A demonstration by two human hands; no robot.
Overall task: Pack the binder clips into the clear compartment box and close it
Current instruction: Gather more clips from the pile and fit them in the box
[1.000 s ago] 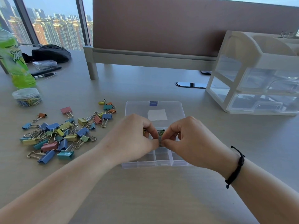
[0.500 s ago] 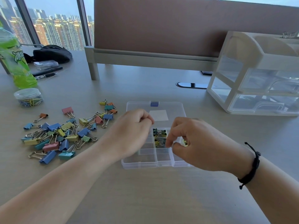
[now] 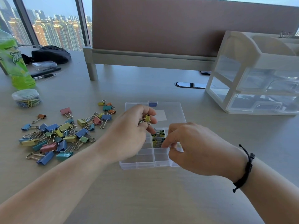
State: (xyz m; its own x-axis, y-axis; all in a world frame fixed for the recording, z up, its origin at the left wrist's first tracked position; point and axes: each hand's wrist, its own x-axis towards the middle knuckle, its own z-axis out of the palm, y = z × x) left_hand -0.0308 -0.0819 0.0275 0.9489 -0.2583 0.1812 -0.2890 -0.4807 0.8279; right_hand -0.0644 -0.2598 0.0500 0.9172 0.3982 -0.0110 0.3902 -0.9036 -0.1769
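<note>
The left hand (image 3: 129, 135) is clutching small binder clips (image 3: 146, 119); the right hand (image 3: 194, 147), fingers curled, is pinching inside the clear compartment box (image 3: 137, 160). Best feeding clips singly.

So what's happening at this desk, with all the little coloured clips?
A person is sorting binder clips into a clear compartment box that lies open on the desk. The left hand holds a few small clips over the box, a yellow one showing. The right hand has its fingertips down at the compartments, where two middle cells already hold small clips. A big pile of larger coloured clips waits loose on the desk to the left.
</note>
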